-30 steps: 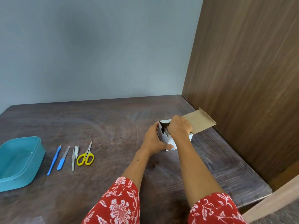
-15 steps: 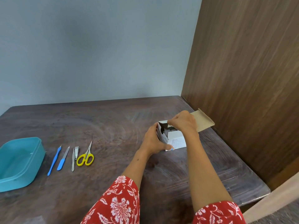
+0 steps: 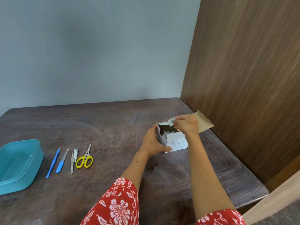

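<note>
Lowest in the frame, red floral sleeves (image 3: pixel 120 207), cut off. Right of centre on the surface (image 3: pixel 113 127), braces the white box (image 3: pixel 177 142) with the left grip (image 3: pixel 151 143), curled round its near corner, likely against sliding. Just beyond, pinches a small white piece (image 3: pixel 170 122) at the rim with the right grip (image 3: pixel 186 125); flap or contents, hard to tell. Farther back, brown lid flap (image 3: pixel 205 123) folded open; cannot make out the dark inside.

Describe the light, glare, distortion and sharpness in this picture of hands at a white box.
Head view: soft, even light, faint arm shadows on the dark wooden table; head view: pale sheen around the small white cardboard box; head view: wide lens leans the brown wooden panel outward; head view: box print unreadably soft.
</note>
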The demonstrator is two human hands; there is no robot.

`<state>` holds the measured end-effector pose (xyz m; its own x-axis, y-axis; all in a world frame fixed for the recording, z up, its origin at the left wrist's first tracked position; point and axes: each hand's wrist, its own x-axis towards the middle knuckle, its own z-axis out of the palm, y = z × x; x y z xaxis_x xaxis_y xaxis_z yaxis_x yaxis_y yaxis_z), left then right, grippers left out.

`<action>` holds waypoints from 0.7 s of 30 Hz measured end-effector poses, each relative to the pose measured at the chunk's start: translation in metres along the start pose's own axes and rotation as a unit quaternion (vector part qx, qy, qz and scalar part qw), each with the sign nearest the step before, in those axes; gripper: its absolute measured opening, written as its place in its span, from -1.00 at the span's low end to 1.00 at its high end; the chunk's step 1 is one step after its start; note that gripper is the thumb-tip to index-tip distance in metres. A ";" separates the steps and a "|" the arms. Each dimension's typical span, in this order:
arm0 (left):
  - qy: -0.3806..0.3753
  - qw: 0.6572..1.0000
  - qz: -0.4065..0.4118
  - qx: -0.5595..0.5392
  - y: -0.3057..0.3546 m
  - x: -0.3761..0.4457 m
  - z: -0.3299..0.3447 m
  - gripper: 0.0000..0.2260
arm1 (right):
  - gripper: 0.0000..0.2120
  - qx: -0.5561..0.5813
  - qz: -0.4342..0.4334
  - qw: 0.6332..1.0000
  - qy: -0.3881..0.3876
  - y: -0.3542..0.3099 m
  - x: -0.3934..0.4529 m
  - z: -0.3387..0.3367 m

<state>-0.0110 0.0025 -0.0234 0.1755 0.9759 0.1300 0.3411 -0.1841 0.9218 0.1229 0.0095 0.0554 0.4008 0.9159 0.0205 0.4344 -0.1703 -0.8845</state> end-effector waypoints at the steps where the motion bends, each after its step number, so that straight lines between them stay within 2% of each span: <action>1: -0.001 1.000 0.000 0.000 0.001 0.000 0.000 -0.15 | -0.91 0.014 0.004 1.000 0.004 -0.001 -0.001 0.000; 6: -0.007 1.000 0.010 -0.003 0.005 -0.001 -0.002 -0.19 | -0.92 0.115 -0.004 0.992 0.047 -0.002 -0.001 -0.008; 9: -0.007 1.000 0.015 -0.012 0.007 -0.003 -0.002 -0.21 | -0.84 0.080 -0.060 0.980 0.170 -0.003 -0.006 -0.021; 11: -0.008 1.000 0.019 -0.016 0.007 -0.003 -0.001 -0.20 | -0.84 0.064 -0.083 0.958 0.268 0.000 -0.009 -0.028; 13: -0.009 1.000 0.020 -0.014 0.008 -0.004 0.000 -0.20 | -0.79 0.078 -0.076 0.933 0.344 0.008 -0.008 -0.033; 15: -0.006 1.000 0.019 -0.013 0.008 -0.004 0.000 -0.24 | -0.75 0.111 -0.050 0.913 0.388 0.019 -0.005 -0.039; 18: -0.005 1.000 0.019 -0.017 0.008 -0.004 -0.001 -0.28 | -0.79 0.192 0.052 0.894 0.401 0.036 -0.001 -0.043; 19: -0.006 1.000 0.020 -0.017 0.008 -0.004 -0.001 -0.28 | -0.80 0.217 0.090 0.893 0.384 0.041 -0.001 -0.043; 21: -0.008 1.000 0.017 -0.017 0.007 -0.003 0.000 -0.28 | -0.69 0.263 0.140 0.896 0.330 0.047 -0.003 -0.042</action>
<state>-0.0095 -0.0021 -0.0173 0.2007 0.9670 0.1568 0.3029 -0.2135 0.9288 0.1760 -0.0161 0.0331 0.9000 0.4193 -0.1190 -0.1284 -0.0058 -0.9917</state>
